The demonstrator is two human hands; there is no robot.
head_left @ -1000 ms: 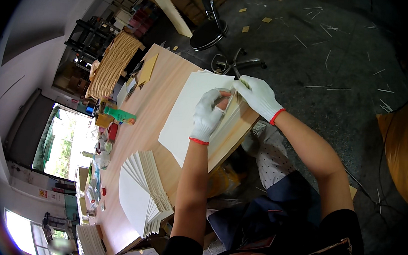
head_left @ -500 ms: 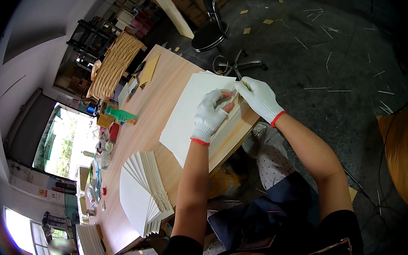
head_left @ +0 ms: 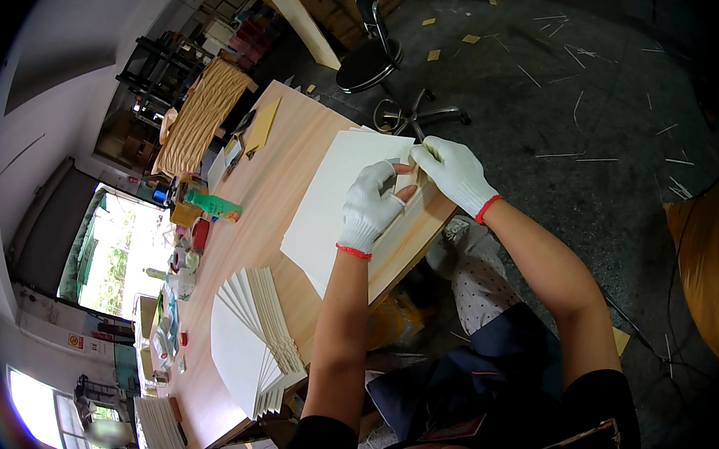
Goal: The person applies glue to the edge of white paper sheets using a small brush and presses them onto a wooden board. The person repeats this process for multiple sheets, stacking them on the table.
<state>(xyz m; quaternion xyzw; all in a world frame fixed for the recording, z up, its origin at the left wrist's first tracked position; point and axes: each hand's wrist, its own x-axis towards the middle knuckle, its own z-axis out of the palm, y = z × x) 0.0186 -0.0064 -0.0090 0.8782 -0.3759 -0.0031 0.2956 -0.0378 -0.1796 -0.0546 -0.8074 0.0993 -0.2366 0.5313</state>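
Observation:
My left hand [head_left: 371, 200], in a white knit glove with a red cuff and bare thumb and fingertip, rests on a large white board [head_left: 328, 188] on the table. Its bare digits close round a small pale flat piece [head_left: 405, 179] by the board's right edge. At the far right corner of the same board, my right hand [head_left: 452, 173], gloved alike, is closed with the fingers pinched together. What it pinches is hidden. More sheets lie under the white board.
A fanned stack of white boards [head_left: 254, 334] lies nearer me on the wooden table [head_left: 252, 191]. A green bottle [head_left: 213, 205] and clutter line the table's left side. Beyond the far edge stands a black swivel chair [head_left: 370, 65]. Thin white strips litter the dark floor.
Both hands stay almost in place. The pale piece between my left digits shows more clearly now, where it was blurred before. My right hand has shifted very slightly left.

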